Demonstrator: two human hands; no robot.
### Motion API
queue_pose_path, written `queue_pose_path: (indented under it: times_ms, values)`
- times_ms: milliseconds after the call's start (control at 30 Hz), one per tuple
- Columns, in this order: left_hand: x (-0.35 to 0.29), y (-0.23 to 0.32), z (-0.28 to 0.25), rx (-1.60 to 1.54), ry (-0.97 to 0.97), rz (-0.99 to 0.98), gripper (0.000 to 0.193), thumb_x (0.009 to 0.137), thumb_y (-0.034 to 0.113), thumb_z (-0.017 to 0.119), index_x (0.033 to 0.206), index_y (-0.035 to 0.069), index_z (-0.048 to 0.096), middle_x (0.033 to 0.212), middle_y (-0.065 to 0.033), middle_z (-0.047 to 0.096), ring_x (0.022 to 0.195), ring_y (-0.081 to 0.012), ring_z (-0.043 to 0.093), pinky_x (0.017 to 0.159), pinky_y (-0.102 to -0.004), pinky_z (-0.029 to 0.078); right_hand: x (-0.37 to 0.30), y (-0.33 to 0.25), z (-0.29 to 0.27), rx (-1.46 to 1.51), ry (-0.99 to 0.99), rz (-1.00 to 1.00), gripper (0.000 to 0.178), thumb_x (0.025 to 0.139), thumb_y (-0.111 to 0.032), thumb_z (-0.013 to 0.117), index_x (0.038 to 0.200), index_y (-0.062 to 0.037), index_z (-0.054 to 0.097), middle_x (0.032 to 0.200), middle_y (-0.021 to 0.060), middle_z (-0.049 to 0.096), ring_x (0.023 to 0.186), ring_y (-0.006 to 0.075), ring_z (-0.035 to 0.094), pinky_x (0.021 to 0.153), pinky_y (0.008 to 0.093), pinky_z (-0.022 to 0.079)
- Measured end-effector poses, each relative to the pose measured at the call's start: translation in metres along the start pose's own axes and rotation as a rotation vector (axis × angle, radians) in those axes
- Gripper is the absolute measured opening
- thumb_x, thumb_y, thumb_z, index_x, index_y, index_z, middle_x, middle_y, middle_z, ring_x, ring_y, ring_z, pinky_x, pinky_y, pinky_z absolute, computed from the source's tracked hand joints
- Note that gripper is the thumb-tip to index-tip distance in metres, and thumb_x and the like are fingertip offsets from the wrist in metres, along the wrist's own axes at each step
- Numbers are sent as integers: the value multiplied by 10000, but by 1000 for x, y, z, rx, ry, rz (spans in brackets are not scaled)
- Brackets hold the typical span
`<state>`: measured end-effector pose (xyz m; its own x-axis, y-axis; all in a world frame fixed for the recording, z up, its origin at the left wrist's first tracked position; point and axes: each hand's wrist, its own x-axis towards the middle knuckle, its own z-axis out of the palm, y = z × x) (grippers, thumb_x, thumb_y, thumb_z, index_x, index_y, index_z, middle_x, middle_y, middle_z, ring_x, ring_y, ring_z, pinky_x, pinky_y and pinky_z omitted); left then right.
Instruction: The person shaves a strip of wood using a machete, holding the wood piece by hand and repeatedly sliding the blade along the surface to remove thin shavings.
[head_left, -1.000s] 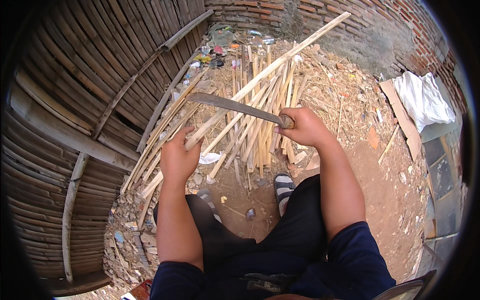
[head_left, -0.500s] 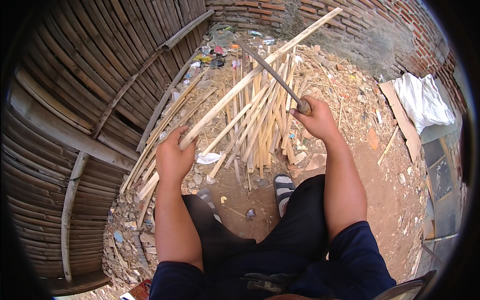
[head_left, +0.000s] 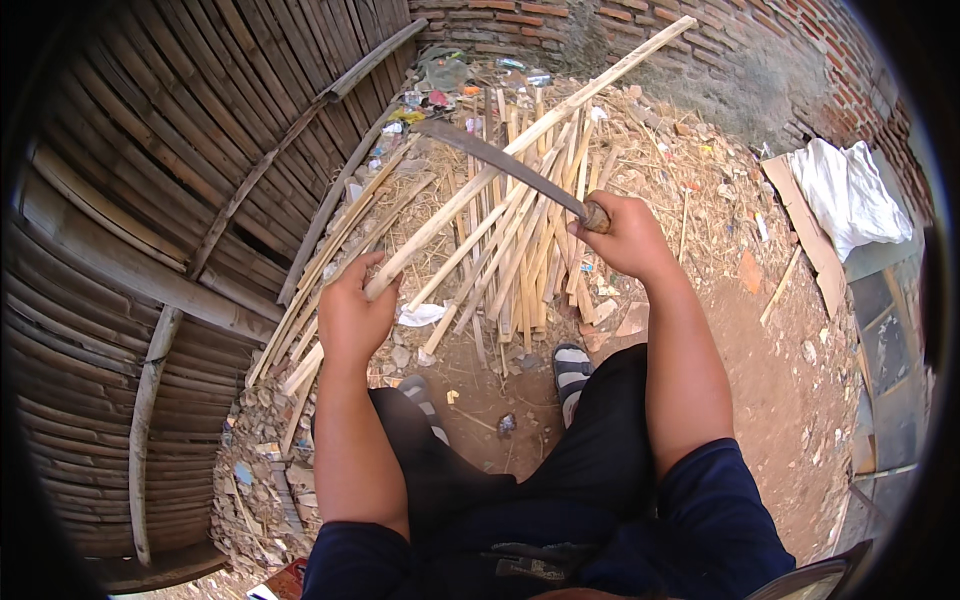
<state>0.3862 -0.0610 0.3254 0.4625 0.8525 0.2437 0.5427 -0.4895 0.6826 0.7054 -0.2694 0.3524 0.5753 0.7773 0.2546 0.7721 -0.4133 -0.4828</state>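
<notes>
My left hand point(head_left: 357, 310) is closed around the near end of a long pale wooden strip point(head_left: 447, 222), which slants up and away to the far right. My right hand point(head_left: 627, 238) grips the wooden handle of a machete point(head_left: 510, 166). Its long dark blade points to the far left and crosses over the strip, its flat side partly turned to me; whether it touches the wood I cannot tell. Beneath both lies a loose pile of split wooden strips point(head_left: 528, 262) on the ground.
A slatted bamboo wall point(head_left: 130, 220) stands on the left, with more strips point(head_left: 330, 255) lying along its foot. A brick wall point(head_left: 720, 70) closes the far side. On the right are a white sack point(head_left: 848, 200) and a cardboard piece point(head_left: 808, 240). Rubble and litter cover the ground.
The machete's tip has swung left and its blade has turned to show more of its flat side. My right hand has shifted slightly left; the strip stays in my left hand.
</notes>
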Motion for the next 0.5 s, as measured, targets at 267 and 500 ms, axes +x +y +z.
queue_pose_path:
  times_ms: [267, 500]
  values:
    - [-3, 8, 2, 38, 8, -24, 419, 872, 283, 843, 1258, 130, 789, 919, -183, 793, 847, -376, 774, 771, -436, 589, -2, 9, -7, 23, 42, 76, 367, 908, -374, 845, 1084, -65, 755, 864, 212, 755, 850, 429, 735, 763, 516, 565]
    - [-1, -2, 6, 53, 18, 15, 427, 876, 296, 852, 1261, 123, 788, 902, -182, 794, 836, -358, 782, 775, -429, 595, -8, -31, 15, -77, -146, -287, 318, 858, -321, 876, 995, -75, 730, 857, 189, 733, 841, 440, 710, 742, 521, 554]
